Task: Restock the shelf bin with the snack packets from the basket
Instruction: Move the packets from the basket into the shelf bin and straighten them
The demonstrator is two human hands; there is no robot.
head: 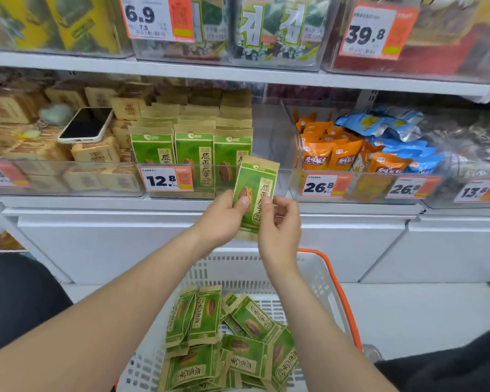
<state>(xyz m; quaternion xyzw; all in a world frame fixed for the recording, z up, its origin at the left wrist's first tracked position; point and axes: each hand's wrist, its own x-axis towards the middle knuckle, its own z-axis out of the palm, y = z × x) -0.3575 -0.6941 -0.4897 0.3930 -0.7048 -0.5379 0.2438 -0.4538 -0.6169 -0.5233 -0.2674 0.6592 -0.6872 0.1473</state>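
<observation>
**One packet up, heading for the bin**

Both hands are on a single packet (254, 193). The left hand (224, 219) pinches its left edge, thumb on the face, and the right hand (280, 224) pinches the right edge. It hangs nearly upright, just in front of the bin (204, 165), at its right end. This looks like the placing step. Next, it needs lifting over the clear front wall and slotting in face forward behind the right row. The count: one in hand and three rows across the bin. The basket (227, 267) below shows at least seven, with more buried.
</observation>
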